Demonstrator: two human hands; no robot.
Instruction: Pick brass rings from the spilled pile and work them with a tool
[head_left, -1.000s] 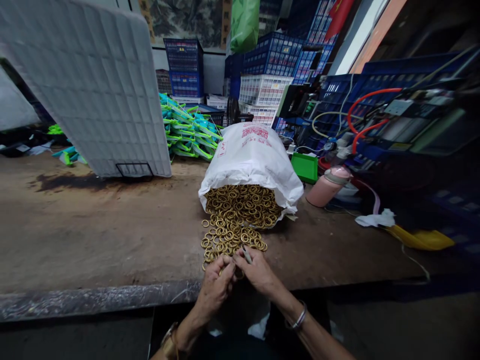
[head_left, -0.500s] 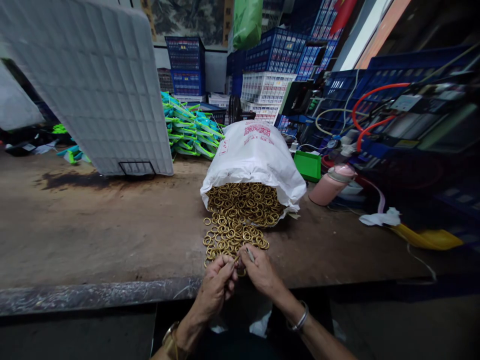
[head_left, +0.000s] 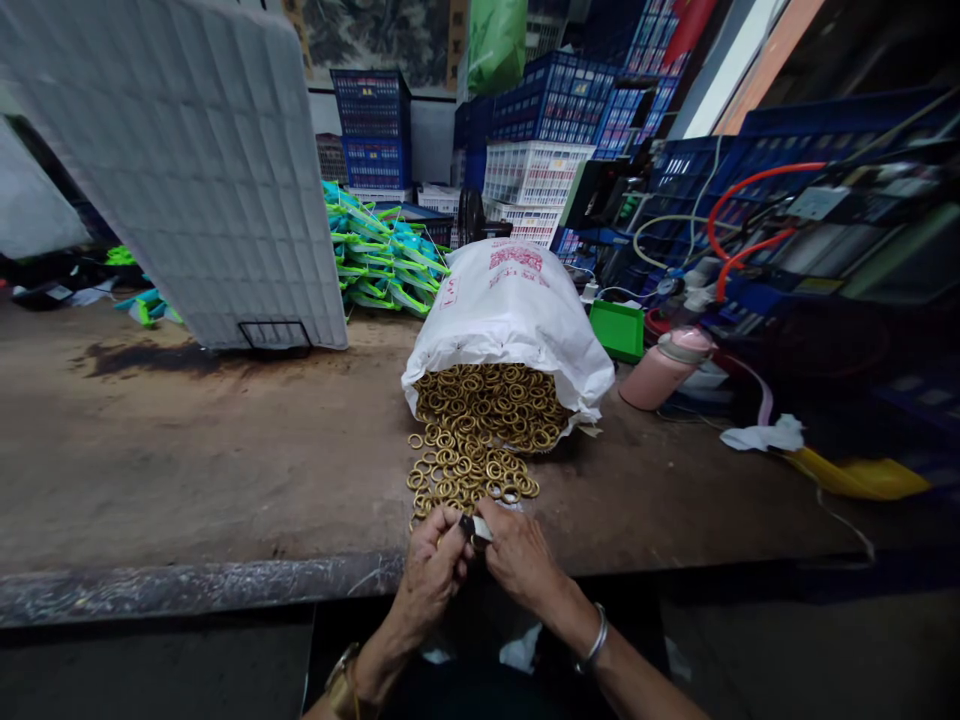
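Observation:
My left hand (head_left: 433, 568) is closed, fingertips pinched around a brass-coloured ring (head_left: 478, 543) that is mostly hidden. A small dark patch (head_left: 466, 525) shows at its thumb tip; I cannot tell what it is. My right hand (head_left: 523, 553) is closed too, gripping a small pale flat piece (head_left: 481, 530) whose kind does not show. The fingertips of both hands meet at the table's front edge. Just beyond them lie many loose brass-coloured rings (head_left: 465, 470), spilling from the mouth of a white woven sack (head_left: 499, 310) lying on its side.
A tall quilted grey panel (head_left: 247, 200) stands on the wooden table (head_left: 187, 470) at left. Turquoise and green items (head_left: 382, 260) are heaped behind it. Right of the sack are a green tray (head_left: 617, 330), a pink bottle (head_left: 664, 370) and machinery with red hoses. Stacked crates (head_left: 536, 175) fill the back.
The pale piece in my right hand has turned and now shows broadly between both hands. A dark patch has appeared at my left thumb. The sack and ring pile look the same.

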